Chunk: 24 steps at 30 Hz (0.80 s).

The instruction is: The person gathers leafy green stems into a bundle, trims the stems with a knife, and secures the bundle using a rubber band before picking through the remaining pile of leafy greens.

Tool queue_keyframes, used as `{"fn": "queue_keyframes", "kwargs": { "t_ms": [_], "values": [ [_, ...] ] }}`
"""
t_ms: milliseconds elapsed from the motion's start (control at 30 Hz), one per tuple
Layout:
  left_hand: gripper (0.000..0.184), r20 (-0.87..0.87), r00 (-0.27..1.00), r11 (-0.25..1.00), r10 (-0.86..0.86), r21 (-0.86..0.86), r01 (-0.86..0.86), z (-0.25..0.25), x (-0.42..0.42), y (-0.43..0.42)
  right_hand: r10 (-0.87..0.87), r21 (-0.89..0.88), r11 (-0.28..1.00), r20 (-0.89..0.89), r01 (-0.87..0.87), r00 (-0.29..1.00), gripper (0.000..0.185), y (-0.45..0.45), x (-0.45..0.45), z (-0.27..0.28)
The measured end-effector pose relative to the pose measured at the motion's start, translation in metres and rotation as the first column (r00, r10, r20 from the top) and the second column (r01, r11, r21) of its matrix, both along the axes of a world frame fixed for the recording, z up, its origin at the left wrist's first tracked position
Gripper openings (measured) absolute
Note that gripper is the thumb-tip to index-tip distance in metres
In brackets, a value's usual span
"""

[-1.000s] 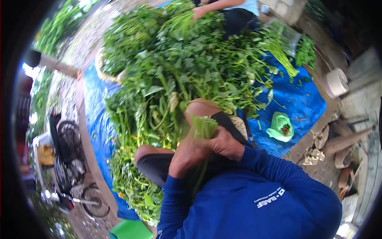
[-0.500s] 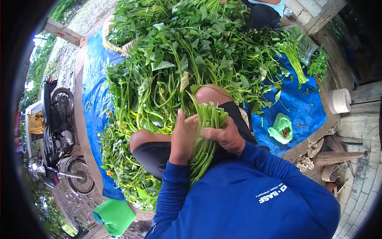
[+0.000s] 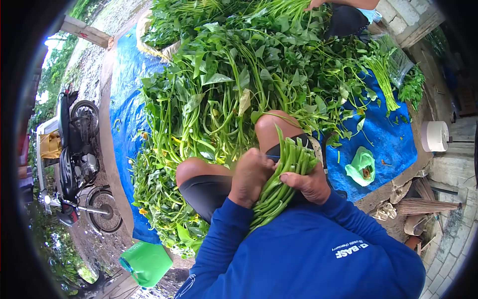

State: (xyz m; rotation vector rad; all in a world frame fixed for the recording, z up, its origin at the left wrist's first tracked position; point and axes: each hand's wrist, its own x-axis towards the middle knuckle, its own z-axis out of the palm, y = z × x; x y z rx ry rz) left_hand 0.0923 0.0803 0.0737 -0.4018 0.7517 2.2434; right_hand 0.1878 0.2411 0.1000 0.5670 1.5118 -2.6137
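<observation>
A thick bunch of water spinach point(image 3: 281, 192) lies across my lap, its cut green stem ends pointing up and away from me. My right hand point(image 3: 309, 184) wraps around it from the right, thumb pressed over the stems. On the left side of the bunch, my left hand point(image 3: 251, 175) is closed with its fingers curled in. A thin bluish strip shows between those fingers and the stems, too small to name. Beyond my knees spreads a large heap of leafy water spinach point(image 3: 209, 99).
Under the heap lies a blue tarp point(image 3: 393, 137), with a pale green plastic bag point(image 3: 359, 167) on it. A green container point(image 3: 147, 264) stands at lower left, and a motorcycle point(image 3: 79, 164) farther left. Another person's hand point(image 3: 316, 4) touches greens at the top.
My left hand has gone from stretched fingers beside the bunch to a closed fist against it. The bunch is tilted more to the right, still in my right hand. The view has shifted slightly.
</observation>
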Motion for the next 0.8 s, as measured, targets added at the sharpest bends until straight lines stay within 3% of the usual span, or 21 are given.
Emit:
{"fn": "queue_keyframes", "kwargs": {
  "t_ms": [33, 100, 200, 233, 300, 333, 367, 400, 433, 467, 500, 533, 567, 600, 667, 733, 800],
  "values": [
    [0.019, -0.113, 0.991, 0.970, -0.067, -0.241, 0.038, 0.006, 0.001, 0.002, 0.004, 0.018, 1.000, 0.013, -0.004, 1.000, 0.044, 0.001, 0.001, -0.001],
    [0.022, -0.274, 0.925, 0.746, -0.264, -0.666, 0.016, 0.011, 0.004, 0.006, 0.012, 0.056, 0.998, 0.042, -0.014, 0.999, 0.048, 0.004, 0.002, 0.003],
    [0.028, -0.377, 0.841, 0.634, -0.387, -0.771, -0.054, -0.004, -0.001, 0.012, 0.089, 0.135, 0.987, 0.022, -0.091, 0.996, 0.058, 0.018, -0.001, 0.012],
    [0.031, -0.390, 0.812, 0.599, -0.434, -0.798, -0.064, -0.011, 0.002, 0.016, 0.228, 0.207, 0.950, 0.048, -0.233, 0.973, 0.061, 0.033, -0.001, 0.017],
    [0.041, -0.291, 0.877, 0.667, -0.382, -0.744, 0.044, 0.012, 0.006, 0.026, 0.486, 0.296, 0.810, 0.146, -0.507, 0.862, 0.066, 0.071, 0.006, 0.020],
    [0.043, -0.281, 0.864, 0.650, -0.417, -0.757, 0.068, 0.008, 0.007, 0.028, 0.506, 0.182, 0.828, 0.162, -0.530, 0.847, 0.069, 0.085, 0.016, -0.001],
    [0.044, -0.274, 0.850, 0.630, -0.450, -0.772, 0.085, 0.005, 0.008, 0.028, 0.505, 0.125, 0.830, 0.247, -0.544, 0.827, 0.055, 0.100, 0.028, -0.023],
    [0.040, -0.227, 0.866, 0.639, -0.446, -0.758, 0.131, 0.006, 0.009, 0.030, 0.450, 0.469, 0.797, -0.038, -0.381, 0.892, 0.044, 0.116, 0.044, -0.064],
    [0.039, -0.205, 0.866, 0.650, -0.457, -0.742, 0.167, 0.011, 0.008, 0.035, 0.282, 0.131, 0.955, -0.104, -0.268, 0.954, 0.038, 0.113, 0.049, -0.078],
    [0.038, -0.185, 0.867, 0.661, -0.463, -0.723, 0.199, 0.019, 0.006, 0.040, 0.054, -0.301, 0.949, -0.130, -0.091, 0.990, 0.034, 0.109, 0.054, -0.093],
    [0.038, -0.161, 0.868, 0.671, -0.469, -0.705, 0.231, 0.024, 0.006, 0.044, -0.149, -0.612, 0.789, -0.096, 0.059, 0.984, 0.031, 0.103, 0.055, -0.101],
    [0.042, -0.176, 0.862, 0.710, -0.476, -0.655, 0.259, 0.025, 0.007, 0.046, -0.169, -0.728, 0.684, -0.096, 0.047, 0.981, 0.034, 0.100, 0.062, -0.106],
    [0.050, -0.276, 0.789, 0.642, -0.549, -0.744, 0.186, 0.016, 0.005, 0.043, -0.192, -0.826, 0.563, -0.099, 0.027, 0.976, 0.038, 0.098, 0.067, -0.111],
    [0.060, -0.361, 0.695, 0.576, -0.621, -0.813, 0.092, -0.002, 0.000, 0.038, -0.139, -0.869, 0.493, -0.108, -0.025, 0.984, 0.056, 0.095, 0.069, -0.099],
    [0.072, -0.328, 0.695, 0.536, -0.639, -0.839, 0.097, -0.007, -0.003, 0.036, -0.016, -0.867, 0.440, -0.267, -0.233, 0.964, 0.067, 0.095, 0.060, -0.086],
    [0.073, -0.100, 0.855, 0.607, -0.509, -0.746, 0.274, 0.005, -0.005, 0.040, 0.039, -0.847, 0.396, -0.370, -0.354, 0.928, 0.079, 0.099, 0.046, -0.073],
    [0.073, -0.153, 0.885, 0.645, -0.439, -0.740, 0.192, 0.005, -0.004, 0.041, 0.124, -0.697, 0.530, -0.500, -0.483, 0.857, 0.082, 0.112, 0.029, -0.052]
  ]
}}
